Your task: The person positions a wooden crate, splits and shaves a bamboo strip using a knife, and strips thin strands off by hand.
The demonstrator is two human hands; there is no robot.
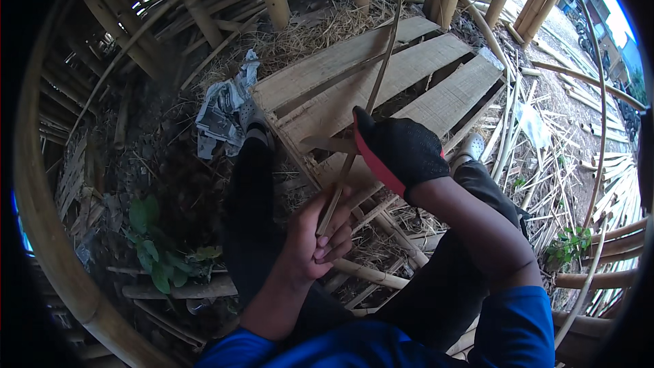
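Daylight pours in from the far right, washing that corner pale; the left and near ground sit in deep shade. Fisheye bends the edges hard, black rim all round, centre reasonably sharp.

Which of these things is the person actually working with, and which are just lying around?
In use:
- long thin bamboo strip
- bare left hand gripping its lower end
- black-and-red gloved right hand against the strip, perhaps holding a blade

Lying about:
- grey wooden planks
- crumpled grey cloth
- loose pale bamboo slivers
- green-leaved plant

Wooden planks (381, 75), crumpled newspaper (223, 105), green weeds (153, 245)
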